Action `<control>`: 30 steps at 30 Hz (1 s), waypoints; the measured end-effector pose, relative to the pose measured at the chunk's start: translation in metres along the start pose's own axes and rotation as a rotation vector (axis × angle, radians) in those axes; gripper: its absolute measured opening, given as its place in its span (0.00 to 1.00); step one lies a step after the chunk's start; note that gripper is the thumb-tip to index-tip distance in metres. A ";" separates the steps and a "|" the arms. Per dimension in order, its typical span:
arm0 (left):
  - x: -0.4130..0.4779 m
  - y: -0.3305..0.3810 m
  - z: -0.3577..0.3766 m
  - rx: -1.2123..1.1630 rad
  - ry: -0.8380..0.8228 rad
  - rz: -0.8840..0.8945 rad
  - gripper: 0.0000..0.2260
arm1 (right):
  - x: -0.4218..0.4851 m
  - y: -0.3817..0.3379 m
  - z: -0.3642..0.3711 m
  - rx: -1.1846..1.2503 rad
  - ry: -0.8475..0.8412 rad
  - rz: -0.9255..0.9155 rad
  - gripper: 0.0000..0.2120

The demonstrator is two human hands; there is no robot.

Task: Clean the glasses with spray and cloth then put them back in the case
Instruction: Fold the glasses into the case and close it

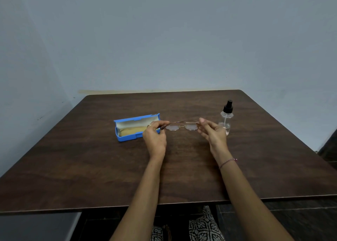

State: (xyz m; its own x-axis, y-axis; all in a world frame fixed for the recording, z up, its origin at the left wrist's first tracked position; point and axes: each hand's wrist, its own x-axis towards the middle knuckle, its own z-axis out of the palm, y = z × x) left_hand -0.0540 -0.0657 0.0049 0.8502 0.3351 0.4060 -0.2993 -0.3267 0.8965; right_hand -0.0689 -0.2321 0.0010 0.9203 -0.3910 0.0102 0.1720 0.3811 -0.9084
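Observation:
Thin metal-framed glasses hang just above the middle of the dark wooden table, lenses facing me. My left hand pinches the dark tip of one temple arm at the left. At the frame's right end my right hand pinches the hinge. A blue case lies open to the left, partly behind my left hand. A tan cloth lies inside it. A clear spray bottle with a black pump top stands just right of my right hand.
The table's far edge meets a pale blue wall. Bare tabletop stretches in front of the hands down to the near edge. My patterned clothing shows below the table.

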 end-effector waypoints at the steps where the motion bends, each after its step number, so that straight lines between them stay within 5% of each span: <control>1: -0.001 0.001 0.000 0.004 0.013 -0.015 0.11 | 0.000 0.000 0.000 -0.006 -0.012 -0.006 0.07; 8: 0.004 -0.001 -0.007 -0.175 -0.050 -0.201 0.16 | -0.001 0.001 0.002 -0.001 -0.028 -0.041 0.08; 14: 0.013 -0.006 -0.030 -0.333 -0.052 -0.371 0.08 | -0.004 0.008 0.016 0.000 -0.053 -0.040 0.10; 21: 0.034 -0.017 -0.061 -0.138 0.012 -0.352 0.10 | -0.006 0.025 0.059 -0.110 -0.097 -0.051 0.09; 30: 0.054 -0.022 -0.093 0.080 0.192 -0.311 0.09 | 0.001 0.041 0.117 -0.588 -0.122 -0.196 0.06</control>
State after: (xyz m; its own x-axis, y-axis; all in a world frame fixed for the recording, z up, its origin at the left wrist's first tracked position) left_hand -0.0419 0.0420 0.0242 0.7960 0.5867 0.1491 0.0016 -0.2483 0.9687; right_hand -0.0201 -0.1188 0.0126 0.9308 -0.2951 0.2156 0.1514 -0.2256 -0.9624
